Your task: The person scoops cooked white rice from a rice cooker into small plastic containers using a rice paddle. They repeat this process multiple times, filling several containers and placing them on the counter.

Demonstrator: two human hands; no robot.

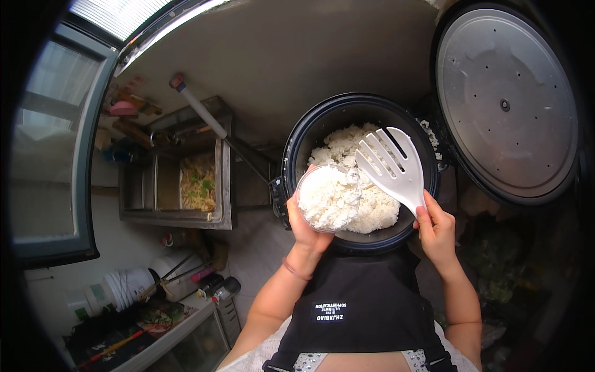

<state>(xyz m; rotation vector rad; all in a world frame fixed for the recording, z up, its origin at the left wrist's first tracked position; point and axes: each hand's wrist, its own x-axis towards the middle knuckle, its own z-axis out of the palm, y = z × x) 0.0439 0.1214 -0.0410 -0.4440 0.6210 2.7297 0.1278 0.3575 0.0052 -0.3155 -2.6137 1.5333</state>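
Note:
My left hand (308,232) holds a clear round bowl (318,228) from below, filled with white cooked rice (329,197). In my right hand (436,230) is the handle of a white slotted rice paddle (403,169), its tines pointing up and to the left. Both are over a large dark-rimmed rice cooker (290,139), which contains a broken-up mass of rice (379,211). The paddle's head is just right of the bowl, and its blade looks bare of rice. The cooker's round metal inner lid (504,135) is raised at the right.
At the left stands a steel food warmer (223,219) with compartments, one with food (199,183) topped with green pieces. A grey-handled pole (202,111) leans across its back corner. White buckets (125,288) and bottles (228,289) crowd the lower-left counter. A window frame (86,153) juts in.

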